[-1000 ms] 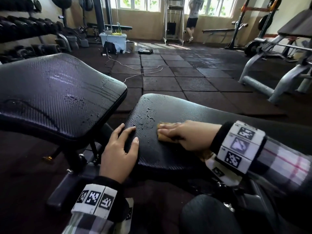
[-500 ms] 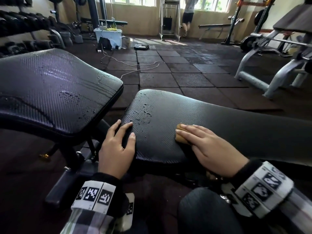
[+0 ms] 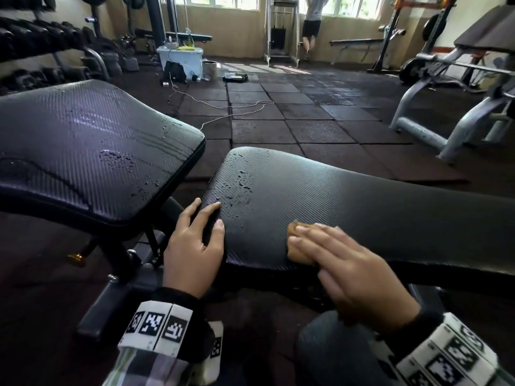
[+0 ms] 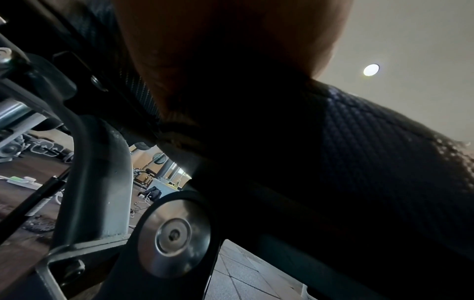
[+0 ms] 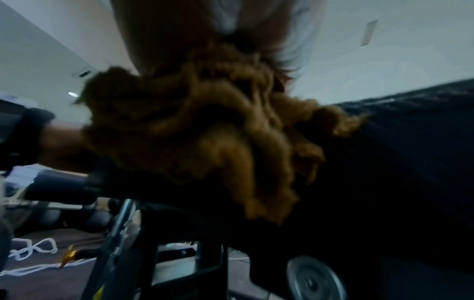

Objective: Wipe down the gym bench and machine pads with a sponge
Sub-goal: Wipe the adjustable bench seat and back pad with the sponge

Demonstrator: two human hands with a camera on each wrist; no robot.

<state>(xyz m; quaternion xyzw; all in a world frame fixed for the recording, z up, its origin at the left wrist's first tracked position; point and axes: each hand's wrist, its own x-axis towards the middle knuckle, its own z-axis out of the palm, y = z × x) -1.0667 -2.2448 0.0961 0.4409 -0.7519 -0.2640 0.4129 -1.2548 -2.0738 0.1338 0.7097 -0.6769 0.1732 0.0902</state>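
Note:
A black textured bench pad (image 3: 362,201) lies across the middle and right of the head view, with water drops near its left end. My right hand (image 3: 342,260) presses flat on a brown sponge (image 3: 299,246) at the pad's near edge; the sponge (image 5: 205,130) looks shaggy and blurred in the right wrist view. My left hand (image 3: 198,238) rests with straight fingers on the pad's left corner. A second, raised black pad (image 3: 83,146) with wet streaks sits to the left. The left wrist view shows only my palm (image 4: 218,50) against the pad (image 4: 372,152).
The bench frame (image 3: 117,296) and its pivot (image 4: 174,235) lie below the pads. A dumbbell rack (image 3: 41,51) stands at the far left and grey machine legs (image 3: 446,126) at the right. A white cable (image 3: 223,107) crosses the tiled floor. A person (image 3: 312,26) stands by the far windows.
My right hand has slid the sponge to the right along the pad's near edge, away from the wet patch. My left hand has stayed on the pad's corner.

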